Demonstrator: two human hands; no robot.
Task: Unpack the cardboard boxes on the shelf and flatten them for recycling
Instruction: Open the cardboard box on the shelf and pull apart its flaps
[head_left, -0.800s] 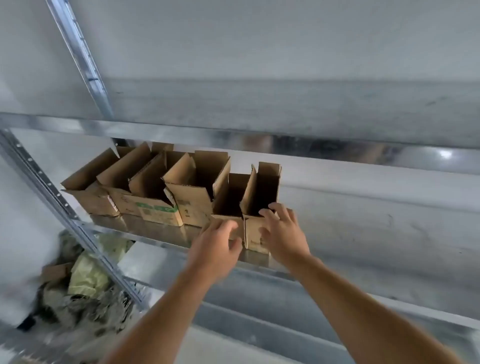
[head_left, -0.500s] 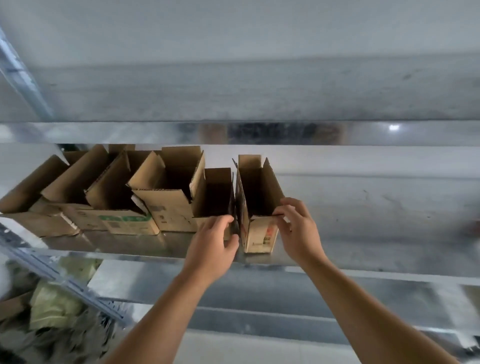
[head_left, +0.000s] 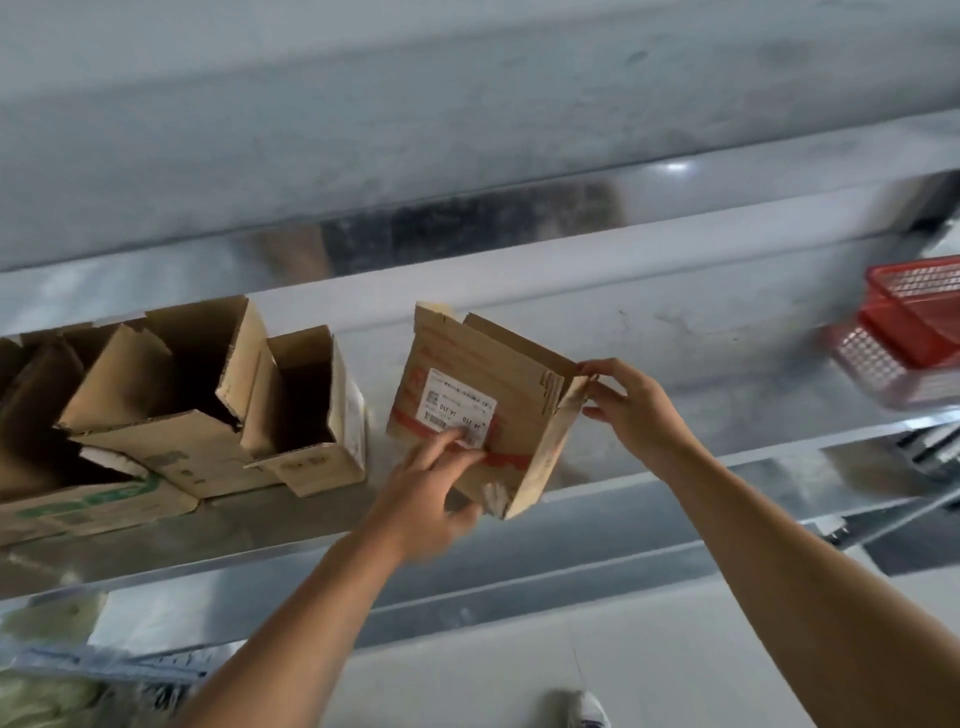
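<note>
Setting: a galvanised metal shelf (head_left: 675, 470) against a pale grey wall, seen from below, with the shiny underside of another level above it.
Landmark: the tilted box (head_left: 467, 358), in front of the shelf's middle stretch.
Left hand (head_left: 431, 499): reaches up to the tilted box from below. Its fingers (head_left: 441, 449) lie fairly straight on the labelled face and the thumb tucks under the lower edge, so it grips the box there. The hand is motion-blurred.
Right hand (head_left: 631, 410): at the tilted box's upper right corner, thumb and forefinger pinching the edge of a flap, the other fingers loosely curled behind.
Tilted box, looks: brown corrugated card, leaning with its top towards the wall. A white shipping label (head_left: 457, 408) with barcodes sits on the face turned to the camera, and a strip of red tape (head_left: 511, 460) runs below it. The edges are worn and torn. Whether its lowest corner touches the shelf cannot be told.
Open boxes (head_left: 171, 410): a row standing on the shelf, left of the tilted box and apart from it, flaps up. The nearest one (head_left: 311, 415) is narrow. One further left carries green print (head_left: 93, 501). Their insides are dark; contents cannot be made out.
Red baskets (head_left: 914, 332): two mesh ones, one sitting in the other, well to the right of the tilted box on the shelf, blurred.
Below the tilted box: a pale floor and the toe of a light shoe (head_left: 582, 709).
</note>
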